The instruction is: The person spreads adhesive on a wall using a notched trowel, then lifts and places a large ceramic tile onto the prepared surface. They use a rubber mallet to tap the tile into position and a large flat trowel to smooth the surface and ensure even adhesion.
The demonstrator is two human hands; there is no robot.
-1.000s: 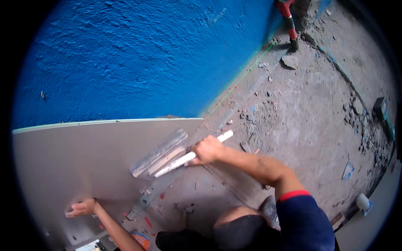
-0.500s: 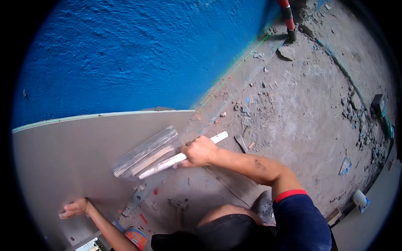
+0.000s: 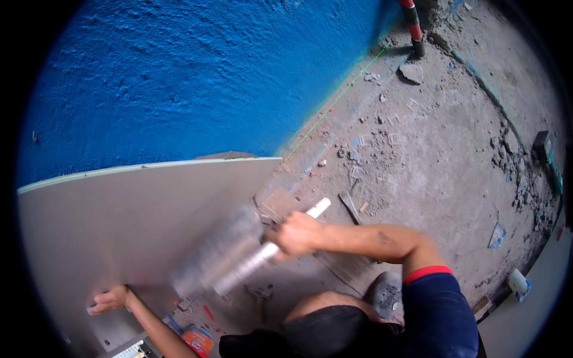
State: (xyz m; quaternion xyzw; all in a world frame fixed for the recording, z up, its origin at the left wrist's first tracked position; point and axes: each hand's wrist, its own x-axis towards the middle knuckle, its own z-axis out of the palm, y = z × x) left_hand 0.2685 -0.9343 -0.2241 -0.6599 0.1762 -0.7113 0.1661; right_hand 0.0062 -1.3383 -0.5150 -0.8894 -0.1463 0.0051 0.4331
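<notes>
A large grey-brown tile panel (image 3: 125, 232) stands against the blue wall (image 3: 179, 83), its pale upper edge running along the wall. My right hand (image 3: 295, 234) is closed round a wooden float (image 3: 218, 253), a long board with a white bar-shaped handle. The float is smeared by motion and overlaps the panel's lower right part; I cannot tell whether it touches. Resting against the panel's face at the lower left, my left hand (image 3: 111, 299) has its fingers stretched out and holds nothing.
Rubble and small plastic clips (image 3: 394, 139) litter the concrete floor. Beyond them are a striped post (image 3: 414, 27), a green-handled tool (image 3: 550, 158) and a white cup-like container (image 3: 518, 281). Near my legs stand an orange-labelled tub (image 3: 198, 340) and a grey clog (image 3: 387, 295).
My right hand has moved the wooden float a little down and to the right, away from the panel's upper edge. My left hand stays on the panel.
</notes>
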